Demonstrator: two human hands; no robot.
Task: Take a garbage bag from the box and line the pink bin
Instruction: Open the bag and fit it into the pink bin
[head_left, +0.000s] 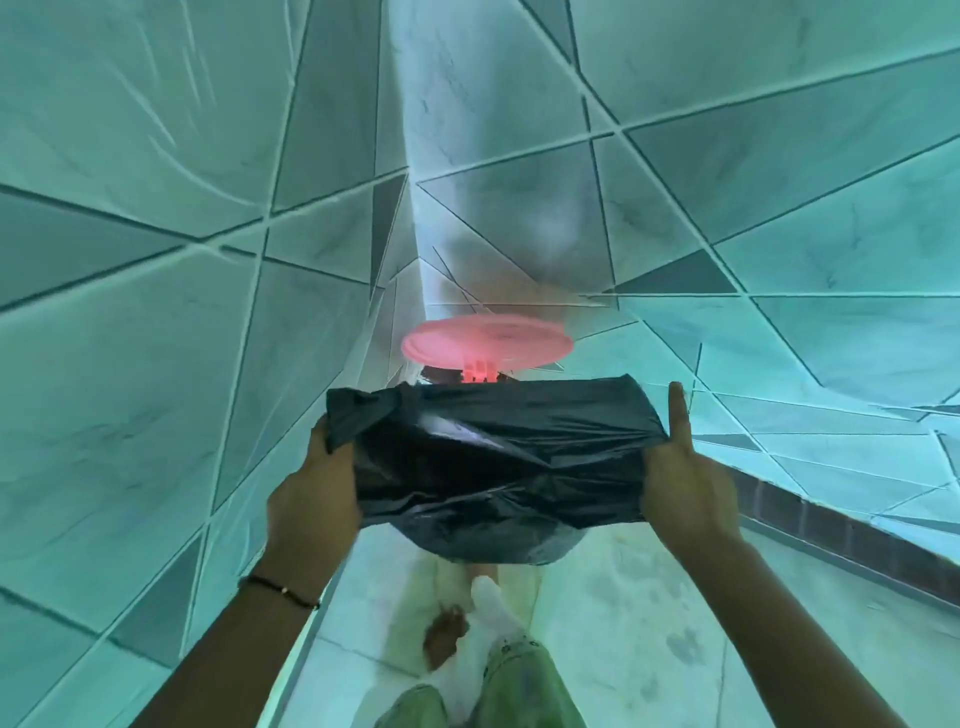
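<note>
A black garbage bag (498, 462) is stretched wide between both hands in the middle of the head view. My left hand (311, 499) grips its left edge, and my right hand (685, 478) grips its right edge with the thumb pointing up. Behind the bag, the raised round lid of the pink bin (488, 340) stands open on its hinge. The bag hides the bin's body and rim. The box of bags is out of sight.
Teal tiled walls close in on the left (156, 364) and right (779, 208), meeting in a corner behind the bin. A dark tiled ledge (831, 535) runs along the right. My feet and green trouser legs (498, 675) stand on the pale floor below the bag.
</note>
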